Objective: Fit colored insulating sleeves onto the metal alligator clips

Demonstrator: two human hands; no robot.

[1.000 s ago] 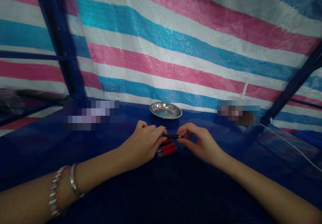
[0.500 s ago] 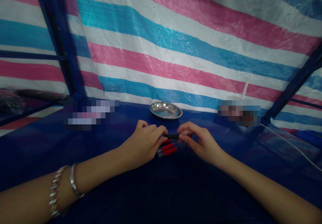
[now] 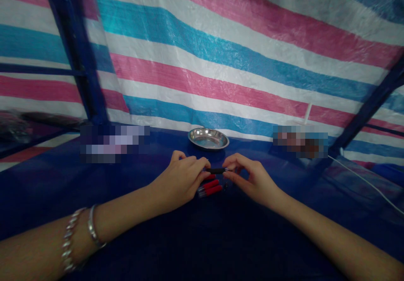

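Note:
A pen (image 3: 216, 171) with a black grip lies level between my hands, just above the blue table. My left hand (image 3: 183, 178) is closed on its left end, and the fingers cover that part. At the other end, the thumb and fingertips of my right hand (image 3: 255, 178) pinch the pen, where a bit of shiny metal shows. Several red-gripped pen parts (image 3: 213, 188) with clear ends lie below it on the table, partly behind my left fingers. Beside them sits a small dark piece (image 3: 225, 186), too small to name.
A shallow metal dish (image 3: 208, 140) stands behind my hands. Blurred-out items (image 3: 115, 144) lie at the back left, and others (image 3: 299, 142) at the back right, near a white cable (image 3: 362, 182). Blue metal posts and a striped plastic sheet (image 3: 221, 79) enclose the table (image 3: 195, 239).
Both hands hold nearly the same place. A little more shiny metal shows at the pen's right end, by my right fingertips.

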